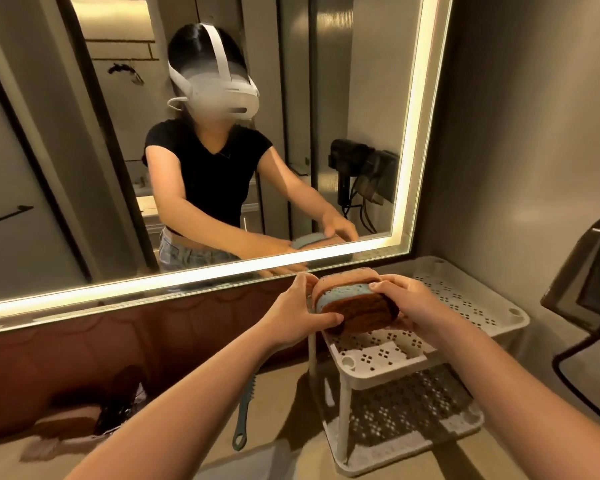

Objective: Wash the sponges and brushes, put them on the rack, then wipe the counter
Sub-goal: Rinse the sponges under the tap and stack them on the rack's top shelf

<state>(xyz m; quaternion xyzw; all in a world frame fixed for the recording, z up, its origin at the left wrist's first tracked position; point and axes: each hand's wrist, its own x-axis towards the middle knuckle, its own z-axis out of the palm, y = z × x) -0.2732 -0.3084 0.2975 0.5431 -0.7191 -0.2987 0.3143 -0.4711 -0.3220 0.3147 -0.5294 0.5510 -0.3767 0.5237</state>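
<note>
Blue foam sandwiched btwn rust-brown scrub faces: that's the sponge [355, 304], clamped from both ends. L hand [303, 308] lays its thumb across the near face w/ fingers wrapped round the far edge. R hand [407, 301] curls its fingers over the top at the other end. Both grip it firmly, and the sponge is stood on edge, tilted a bit. Directly under the grip is the top shelf of the white perforated rack [465, 289]; can't tell if the sponge touches it or hangs just above. A 2nd shelf lies lower down. Below and left of the hands, a grey-blue brush [245, 415] lies flat on the beige counter [291, 455], handle loop toward the person, apart from the rack leg. Behind the grip, a lit-edged mirror [326, 81] reflects the person. Off to the R, a dark wall unit [593, 271] w/ a cable.
</note>
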